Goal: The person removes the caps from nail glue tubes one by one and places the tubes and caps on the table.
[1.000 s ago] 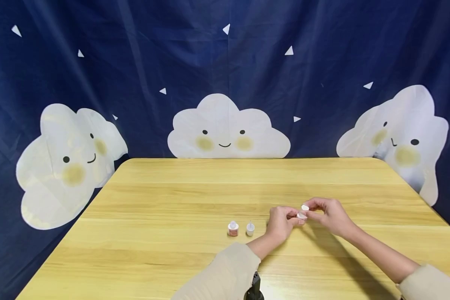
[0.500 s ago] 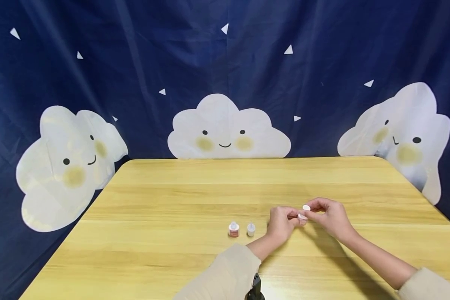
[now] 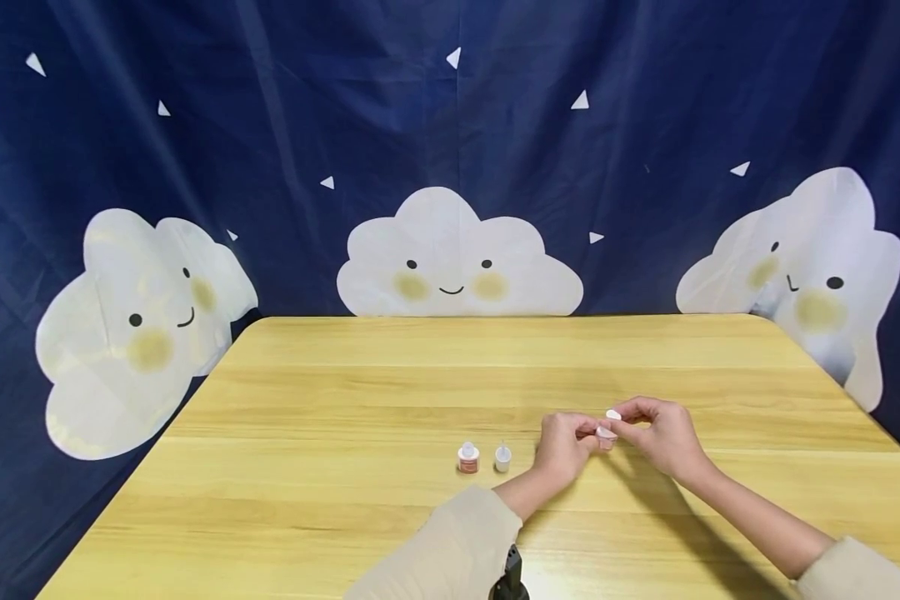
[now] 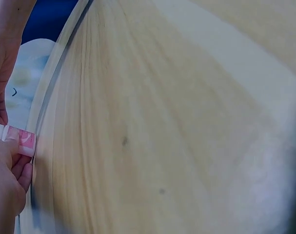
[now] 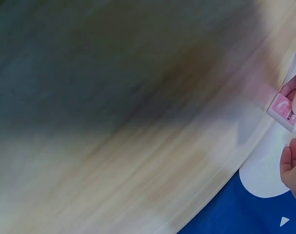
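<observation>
My left hand (image 3: 560,452) grips a small bottle (image 4: 27,141) with a pink label and white ends, held just over the wooden table. Right beside it, at the bottle's white top, the thumb and fingers of my right hand (image 3: 666,432) pinch a round white cap (image 3: 613,414). Whether the cap is fully apart from the bottle is hard to tell. The right wrist view catches the pink label (image 5: 284,108) with fingers around it. To the left of both hands stand a small white-shouldered bottle (image 3: 468,459) with a reddish label and a white cap with a thin tip (image 3: 502,458).
The wooden table (image 3: 307,400) reaches back to a dark blue curtain (image 3: 292,100) printed with smiling clouds. A black object (image 3: 510,577) sits by the left sleeve at the near edge of view.
The white cap in my right fingers has shifted slightly and its visible face has tilted. Both hands stay nearly in place, and the bottle and cap on the table are unmoved.
</observation>
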`<state>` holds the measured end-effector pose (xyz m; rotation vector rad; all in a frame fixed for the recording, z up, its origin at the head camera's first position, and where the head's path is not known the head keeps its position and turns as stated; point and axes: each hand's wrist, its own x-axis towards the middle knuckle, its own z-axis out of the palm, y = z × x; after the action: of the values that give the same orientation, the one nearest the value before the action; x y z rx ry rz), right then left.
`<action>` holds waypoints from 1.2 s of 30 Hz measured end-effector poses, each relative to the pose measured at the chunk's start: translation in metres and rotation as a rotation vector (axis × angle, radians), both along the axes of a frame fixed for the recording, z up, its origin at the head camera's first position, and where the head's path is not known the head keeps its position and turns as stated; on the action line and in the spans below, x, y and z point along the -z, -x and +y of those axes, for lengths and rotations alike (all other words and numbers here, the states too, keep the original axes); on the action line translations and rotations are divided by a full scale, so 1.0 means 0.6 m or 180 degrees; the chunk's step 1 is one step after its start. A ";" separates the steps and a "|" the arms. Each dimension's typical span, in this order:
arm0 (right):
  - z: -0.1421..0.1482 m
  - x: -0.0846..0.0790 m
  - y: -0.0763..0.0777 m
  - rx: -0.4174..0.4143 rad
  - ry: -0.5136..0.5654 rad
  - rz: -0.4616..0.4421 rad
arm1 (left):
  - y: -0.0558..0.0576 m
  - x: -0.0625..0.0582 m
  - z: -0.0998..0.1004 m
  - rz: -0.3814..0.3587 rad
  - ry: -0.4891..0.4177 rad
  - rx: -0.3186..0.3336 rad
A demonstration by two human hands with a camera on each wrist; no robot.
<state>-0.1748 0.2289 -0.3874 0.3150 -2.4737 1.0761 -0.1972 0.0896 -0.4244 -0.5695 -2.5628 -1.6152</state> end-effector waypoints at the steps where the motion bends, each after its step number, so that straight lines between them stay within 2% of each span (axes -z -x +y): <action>1: 0.000 -0.001 0.000 -0.0009 -0.0008 0.0009 | 0.000 -0.001 0.000 -0.0040 -0.0028 0.0009; 12: 0.004 -0.001 0.003 -0.0135 -0.0107 0.0074 | -0.003 -0.008 0.000 -0.0228 -0.0020 -0.0005; 21: 0.014 -0.004 0.009 -0.0487 -0.0250 0.0228 | -0.002 -0.006 -0.001 -0.0153 -0.0011 0.0060; 24: 0.019 -0.005 0.011 -0.0584 -0.0288 0.0179 | -0.002 -0.004 -0.001 -0.0057 0.0022 0.0097; 31: 0.025 -0.007 0.013 -0.0756 -0.0311 -0.0024 | 0.000 -0.003 -0.001 -0.0036 0.0055 0.0080; 36: 0.021 -0.009 0.012 -0.0639 -0.0334 -0.0058 | 0.000 -0.003 0.000 -0.0058 0.0003 0.0069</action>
<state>-0.1819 0.2415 -0.3818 0.5992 -2.5624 1.0312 -0.1971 0.0893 -0.4226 -0.5875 -2.5794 -1.6336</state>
